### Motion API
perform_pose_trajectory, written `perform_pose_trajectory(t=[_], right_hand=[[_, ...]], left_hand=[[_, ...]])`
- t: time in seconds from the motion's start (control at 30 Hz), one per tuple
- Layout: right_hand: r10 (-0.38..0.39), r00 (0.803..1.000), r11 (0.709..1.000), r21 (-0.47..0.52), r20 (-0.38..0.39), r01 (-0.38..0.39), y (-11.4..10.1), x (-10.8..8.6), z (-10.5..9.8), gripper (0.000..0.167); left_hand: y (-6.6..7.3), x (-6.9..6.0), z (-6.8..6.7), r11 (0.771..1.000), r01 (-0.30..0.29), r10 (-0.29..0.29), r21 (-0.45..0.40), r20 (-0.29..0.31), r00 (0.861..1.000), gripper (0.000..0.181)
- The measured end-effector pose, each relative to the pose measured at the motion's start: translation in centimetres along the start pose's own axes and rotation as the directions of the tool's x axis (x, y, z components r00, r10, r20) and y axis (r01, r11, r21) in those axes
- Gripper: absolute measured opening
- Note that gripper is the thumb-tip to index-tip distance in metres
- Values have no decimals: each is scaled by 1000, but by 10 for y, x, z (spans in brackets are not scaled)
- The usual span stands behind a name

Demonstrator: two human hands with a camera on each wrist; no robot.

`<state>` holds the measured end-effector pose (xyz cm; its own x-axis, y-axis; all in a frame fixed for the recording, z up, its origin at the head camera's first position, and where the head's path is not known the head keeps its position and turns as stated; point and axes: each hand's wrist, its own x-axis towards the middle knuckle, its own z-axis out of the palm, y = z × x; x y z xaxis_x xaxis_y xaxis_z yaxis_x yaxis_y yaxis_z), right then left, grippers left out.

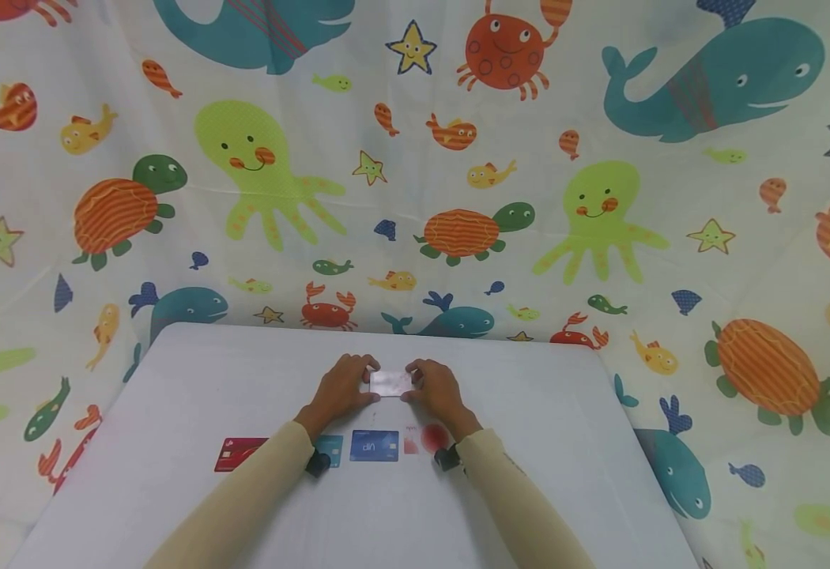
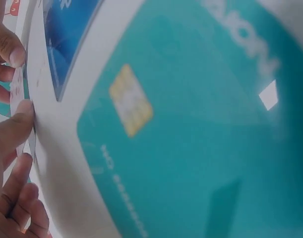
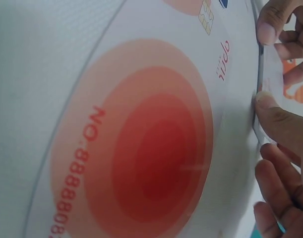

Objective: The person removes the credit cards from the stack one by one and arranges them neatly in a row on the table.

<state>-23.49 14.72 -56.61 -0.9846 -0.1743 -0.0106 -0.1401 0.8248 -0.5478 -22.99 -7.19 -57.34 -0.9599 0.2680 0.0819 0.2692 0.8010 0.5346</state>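
Though well inside tabletop [image 1: 564, 411] side edges, pale card [image 1: 390, 384], ends in narrow pinch of left grip [image 1: 344, 387] and right grip [image 1: 439, 390]

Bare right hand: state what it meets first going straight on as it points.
The pale rectangular card pinched by the right hand; beyond it, probably the bare left hand, though depth is unclear.

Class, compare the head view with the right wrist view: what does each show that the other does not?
Only the head view shows the red card, the teal card and the person's tan sleeves.

Only the right wrist view shows a readable red number, beginning "NO", on the white card with red circles.

Both show that card and the left hand and right hand holding a pale card.
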Motion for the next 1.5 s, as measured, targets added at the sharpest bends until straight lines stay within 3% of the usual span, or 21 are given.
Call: perform_pose_trajectory(t=[0.53, 1.5], right_hand=[[-1, 1000, 1000, 2, -19, 1, 1, -4, -4, 56], [2, 1000, 1000, 29, -3, -2, 5, -16, -16, 52]], left_hand=[[7, -1, 0, 1000, -24, 24, 18, -17, 1000, 61], [14, -4, 1, 1000, -27, 27, 13, -27, 999, 59]])
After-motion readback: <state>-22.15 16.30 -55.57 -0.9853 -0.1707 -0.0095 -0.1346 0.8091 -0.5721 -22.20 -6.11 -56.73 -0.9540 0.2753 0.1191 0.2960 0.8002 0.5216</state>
